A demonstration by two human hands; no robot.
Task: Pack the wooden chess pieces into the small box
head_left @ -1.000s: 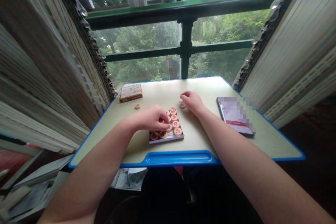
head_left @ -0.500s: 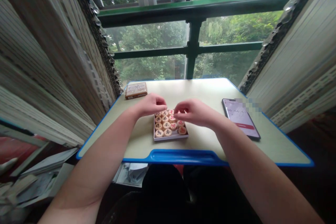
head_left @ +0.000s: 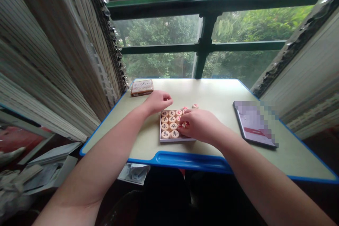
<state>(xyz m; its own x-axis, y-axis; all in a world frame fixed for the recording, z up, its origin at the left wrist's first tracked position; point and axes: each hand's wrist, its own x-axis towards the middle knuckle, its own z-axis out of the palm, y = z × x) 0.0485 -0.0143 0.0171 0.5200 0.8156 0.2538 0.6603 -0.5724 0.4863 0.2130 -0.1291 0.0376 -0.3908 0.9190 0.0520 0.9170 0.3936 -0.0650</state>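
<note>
A shallow white tray (head_left: 177,140) sits mid-desk, packed with round wooden xiangqi pieces (head_left: 169,125); those on the left bear black characters, and those on the right bear red. My right hand (head_left: 198,124) rests over the tray's right side, fingertips closed among the red pieces, seemingly around one, though the fingers partly hide it. My left hand (head_left: 158,101) hovers just beyond the tray's far left corner, fingers curled, with nothing showing in them. One loose red-marked piece (head_left: 195,106) lies on the desk beyond the tray.
A small brown-and-cream box (head_left: 142,87) stands at the desk's far left. A smartphone (head_left: 255,123), partly blurred out, lies to the right. The pale desk (head_left: 212,90) has a blue rim, with a window behind and rolled blinds at both sides.
My right hand has moved down onto the tray's right side, and my left hand has drawn back slightly. A loose piece now shows beyond the tray. The view has shifted slightly.
</note>
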